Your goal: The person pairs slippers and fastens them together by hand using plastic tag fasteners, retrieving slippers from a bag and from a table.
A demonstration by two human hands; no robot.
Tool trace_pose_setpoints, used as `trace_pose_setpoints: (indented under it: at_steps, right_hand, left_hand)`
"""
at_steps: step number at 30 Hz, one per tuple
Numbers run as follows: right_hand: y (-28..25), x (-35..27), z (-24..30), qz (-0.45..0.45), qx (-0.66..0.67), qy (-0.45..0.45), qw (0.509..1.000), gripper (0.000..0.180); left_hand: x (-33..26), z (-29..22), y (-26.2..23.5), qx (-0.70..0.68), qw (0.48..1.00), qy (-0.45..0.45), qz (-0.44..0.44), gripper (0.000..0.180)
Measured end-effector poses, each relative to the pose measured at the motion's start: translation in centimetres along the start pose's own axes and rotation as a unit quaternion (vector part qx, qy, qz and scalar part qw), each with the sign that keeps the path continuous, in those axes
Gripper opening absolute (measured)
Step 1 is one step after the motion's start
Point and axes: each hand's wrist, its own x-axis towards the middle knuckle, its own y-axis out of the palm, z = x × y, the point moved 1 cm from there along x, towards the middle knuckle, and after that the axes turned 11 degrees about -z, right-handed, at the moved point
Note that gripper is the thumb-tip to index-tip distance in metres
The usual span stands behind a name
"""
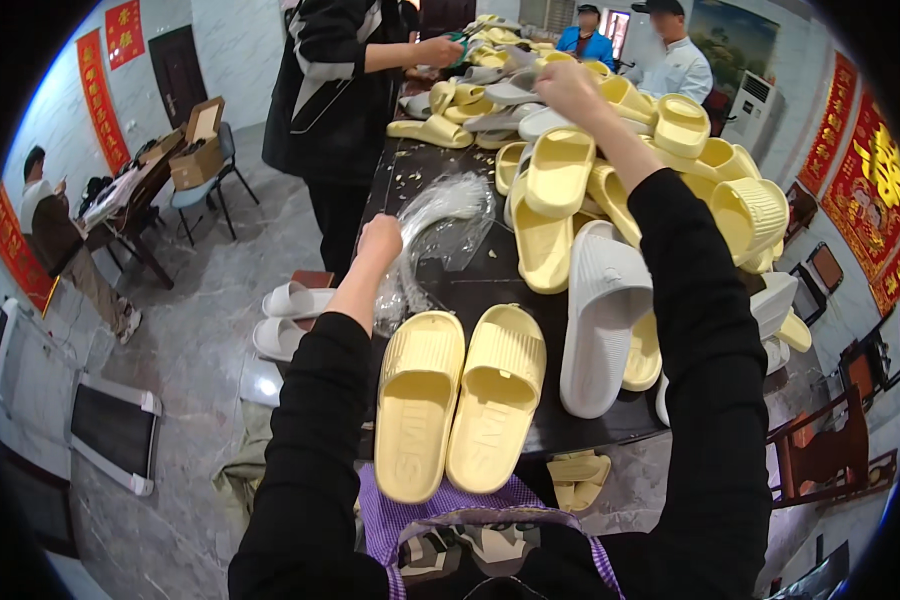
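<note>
Left hand [381, 241], beside clear plastic film [448, 208], and right hand [572, 90], over heaped yellow and grey slippers [560, 172], are well apart, grip indeterminable; two ribbed yellow slippers [420, 405] lie at the dark tabletop's [480, 280] near edge; a black sleeve [705, 320] partly hides the heap.

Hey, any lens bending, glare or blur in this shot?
Head view throughout: fisheye bending, the long red banner at left curving near the dark rim; bright highlights on the clear plastic; front pair of yellow slippers sharp; faces at the back blurred.
</note>
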Motion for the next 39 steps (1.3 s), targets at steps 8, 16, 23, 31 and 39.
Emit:
trace_pose_setpoints:
  at_steps: [8,16,23,31,39]
  right_hand:
    - [-3.5,2.7,-9.4,-0.173,-0.097,0.005,0.98,0.024]
    - [-10.8,0.3,-5.1,-0.043,0.295,0.238,0.924,0.028]
    - [-18.0,-4.7,0.6,-0.089,0.373,0.363,0.849,0.036]
    - [-13.3,-21.0,8.5,0.073,0.421,0.114,0.897,0.011]
    - [-13.5,-32.1,14.1,0.15,0.399,0.059,0.903,0.009]
  left_hand:
    - [-0.4,-0.7,0.2,-0.02,0.999,-0.026,0.024,0.027]
    - [-0.5,-0.4,-2.2,-0.007,0.996,-0.084,-0.034,0.04]
    - [-2.0,-4.7,-9.1,-0.033,0.973,-0.005,-0.228,0.037]
    - [-15.9,-17.4,-22.0,-0.635,0.767,-0.048,0.081,0.022]
    - [-22.2,-16.8,-21.7,-0.766,0.62,-0.166,0.039,0.017]
